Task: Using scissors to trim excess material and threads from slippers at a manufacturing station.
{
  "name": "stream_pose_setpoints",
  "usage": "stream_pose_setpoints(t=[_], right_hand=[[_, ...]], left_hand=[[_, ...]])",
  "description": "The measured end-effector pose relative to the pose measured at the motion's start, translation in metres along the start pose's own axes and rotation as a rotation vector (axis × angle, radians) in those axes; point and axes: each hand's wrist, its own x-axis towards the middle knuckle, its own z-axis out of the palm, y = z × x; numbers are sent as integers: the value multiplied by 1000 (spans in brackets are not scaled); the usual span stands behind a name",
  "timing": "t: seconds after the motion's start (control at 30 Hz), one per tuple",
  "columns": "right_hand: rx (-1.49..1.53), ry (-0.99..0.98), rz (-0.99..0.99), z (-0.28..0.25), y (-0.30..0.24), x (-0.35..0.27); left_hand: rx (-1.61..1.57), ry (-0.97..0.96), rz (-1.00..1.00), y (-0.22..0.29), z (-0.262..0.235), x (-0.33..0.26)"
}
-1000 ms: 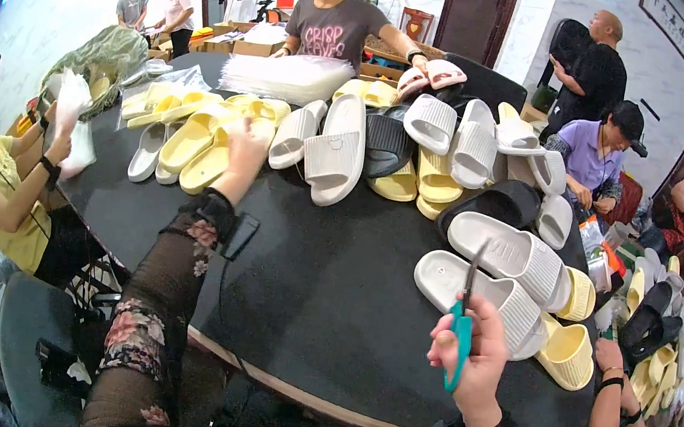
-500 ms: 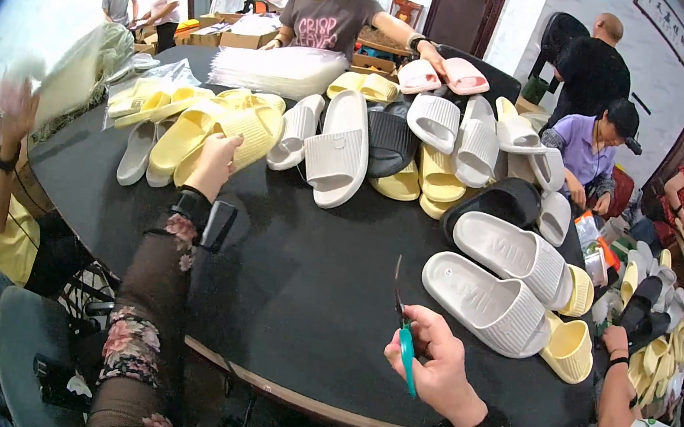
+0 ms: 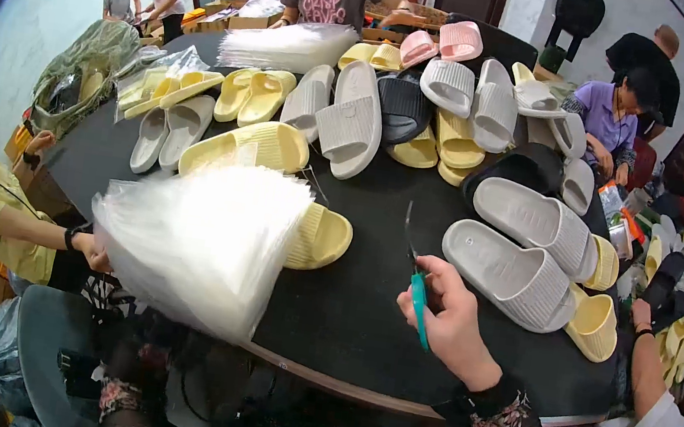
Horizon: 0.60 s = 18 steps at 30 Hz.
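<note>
Over the counter [image 3: 344, 323], our R. fingers [image 3: 442, 282] grip green-handled snips [image 3: 418, 313] blade-up, prob. to spare the nearby grey slippers [image 3: 524, 287], as a co-worker [image 3: 13, 224] holds clear plastic [image 3: 207, 238] before yellow slippers [image 3: 325, 242]; our L. hand's hidden, grip unknown.

Footwear workshop, by look of it: many loose slippers [image 3: 504, 276] in several colours across black bench [image 3: 361, 325], stack of filmy plastic [image 3: 287, 47], cardboard boxes [image 3: 253, 22], several co-workers [image 3: 604, 106] busy around room.
</note>
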Motion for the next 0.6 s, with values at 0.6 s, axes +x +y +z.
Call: stream_pose_setpoints(t=[0.6], right_hand=[[-960,-239,-200,10,16,12]], left_hand=[[-237,54,-33,-20,8,-105]])
